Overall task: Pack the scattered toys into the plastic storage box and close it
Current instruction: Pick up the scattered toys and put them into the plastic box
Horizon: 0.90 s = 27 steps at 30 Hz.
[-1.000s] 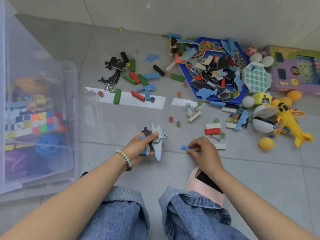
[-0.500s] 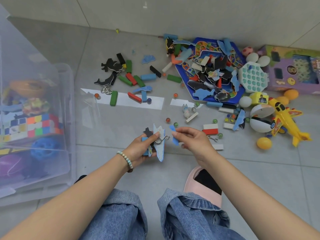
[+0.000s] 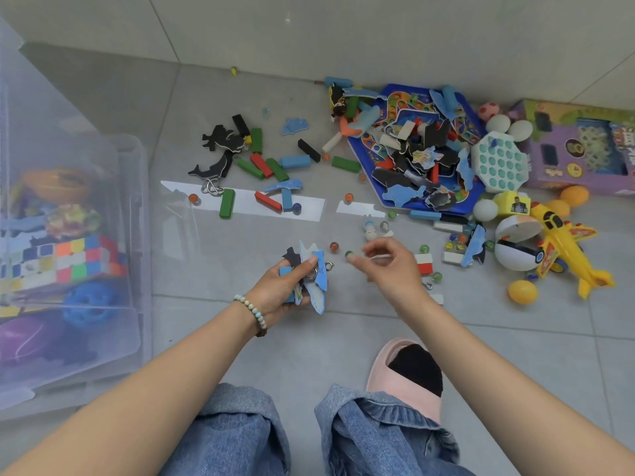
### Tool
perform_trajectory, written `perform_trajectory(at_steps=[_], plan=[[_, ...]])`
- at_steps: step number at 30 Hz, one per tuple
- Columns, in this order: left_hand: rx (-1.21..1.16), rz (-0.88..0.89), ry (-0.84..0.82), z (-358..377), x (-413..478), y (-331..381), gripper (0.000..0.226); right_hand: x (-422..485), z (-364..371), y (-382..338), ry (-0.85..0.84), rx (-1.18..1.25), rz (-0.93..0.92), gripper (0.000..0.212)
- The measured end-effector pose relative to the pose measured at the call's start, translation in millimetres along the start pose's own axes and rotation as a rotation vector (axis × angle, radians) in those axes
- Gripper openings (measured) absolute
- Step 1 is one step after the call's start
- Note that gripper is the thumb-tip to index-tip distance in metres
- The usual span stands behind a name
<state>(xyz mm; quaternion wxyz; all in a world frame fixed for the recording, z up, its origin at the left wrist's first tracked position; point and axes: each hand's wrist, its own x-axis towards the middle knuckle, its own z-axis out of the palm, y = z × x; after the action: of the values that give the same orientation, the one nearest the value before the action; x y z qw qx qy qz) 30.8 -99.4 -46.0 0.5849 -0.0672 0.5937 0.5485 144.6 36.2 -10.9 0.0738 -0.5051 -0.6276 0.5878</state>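
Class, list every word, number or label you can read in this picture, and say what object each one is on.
No text can be read for certain.
Purple box: large characters at its right edge, too blurred and cut off to read.
Blue game board: small print, too small to read.
Yellow cube: a picture label, any lettering illegible.
Yellow plane: stickers, blurred.

Plastic storage box (image 3: 139,207): cut off by the left edge, contents seen only as hazy colours through its translucent wall. Purple toy carton (image 3: 584,146): cropped at the right edge, print too small to read. Foam pieces (image 3: 314,283): partly hidden under the left hand (image 3: 278,286); right hand (image 3: 391,266) fingertips motion-blurred; forearms run off the bottom edge.
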Motion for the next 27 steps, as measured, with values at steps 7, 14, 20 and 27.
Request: perform_trajectory(at_steps=[7,14,20,27], plan=[[-0.033,0.003,0.011,2.6,4.5,11.1,0.036,52.0,-2.3,0.6,0.163,-0.342,-0.058,0.054],[-0.070,0.010,0.007,-4.2,7.8,12.8,0.027,73.8,8.7,-1.0,0.276,-0.580,-0.063,0.035],[-0.092,0.008,0.011,-5.2,11.9,16.2,0.022,76.5,3.5,3.2,0.225,-0.637,-0.144,0.028],[-0.076,0.006,0.032,-2.2,13.0,20.0,0.023,81.7,4.1,-3.7,0.171,-0.628,-0.110,0.028]])
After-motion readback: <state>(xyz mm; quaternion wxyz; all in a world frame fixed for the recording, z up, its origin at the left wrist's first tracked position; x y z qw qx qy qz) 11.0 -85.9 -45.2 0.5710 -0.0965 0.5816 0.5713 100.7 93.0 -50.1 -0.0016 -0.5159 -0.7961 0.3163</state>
